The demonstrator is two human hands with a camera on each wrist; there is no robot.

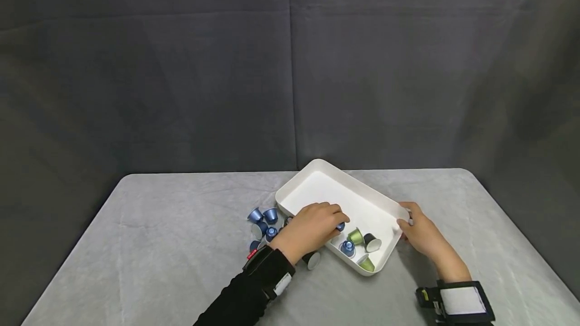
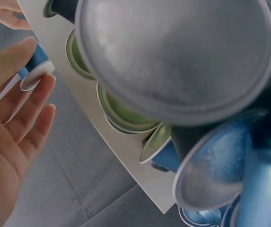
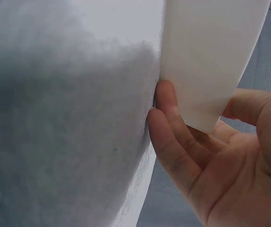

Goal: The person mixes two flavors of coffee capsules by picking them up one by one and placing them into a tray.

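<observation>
While the left hand point(image 1: 312, 228) pinches a blue capsule point(image 1: 340, 226) between thumb and fingers, the right hand point(image 1: 421, 233) grips the white tray point(image 1: 323, 190) by its right-hand corner. The capsule lies at the left hand's fingertips, over the tray — just beside a green capsule point(image 1: 355, 236), well apart from the right hand. Its pale lid point(image 2: 37, 76) faces away from the thumb (the head view hides its axis); the tray's long axis runs from far left to near right.

Glossy metallic capsules point(image 1: 348, 248), smooth, probably plastic tray point(image 1: 333, 192), matt cloth tabletop point(image 1: 158, 245).
</observation>
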